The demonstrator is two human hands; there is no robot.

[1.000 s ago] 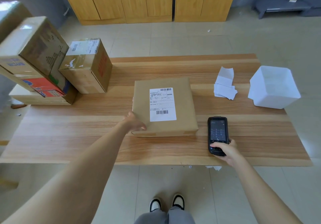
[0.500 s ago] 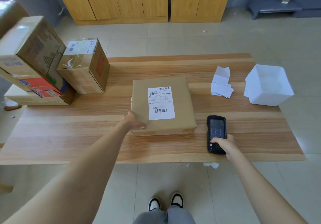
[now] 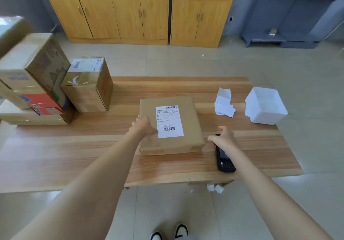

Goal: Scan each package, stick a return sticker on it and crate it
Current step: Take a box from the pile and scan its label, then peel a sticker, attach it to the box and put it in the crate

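Head view, only view.

- Flat brown package (image 3: 191,130) lies on the wooden table (image 3: 74,146), near the centre, with its white shipping label (image 3: 169,121) face up and barcodes at the top and bottom of the label.
- Left hand (image 3: 144,128) rests on the package top at the left side, just beside the label edge. Fingers lie loosely spread on the cardboard and are not curled round anything.
- Right hand (image 3: 224,139) is over the top end of the black handheld scanner (image 3: 225,160), fingers apart, thumb out toward the package. Cannot tell whether the palm touches the scanner. The scanner lies flat, just right of the package's near corner.
- Loose pile of white stickers (image 3: 224,104) lies right of the package. White plastic crate (image 3: 265,107) stands beyond it, at the table's right end.
- Stack of cardboard boxes (image 3: 35,83) at the table's left end, with a labelled carton (image 3: 87,87) against it.
- Wooden cabinets (image 3: 130,16) along the far wall.
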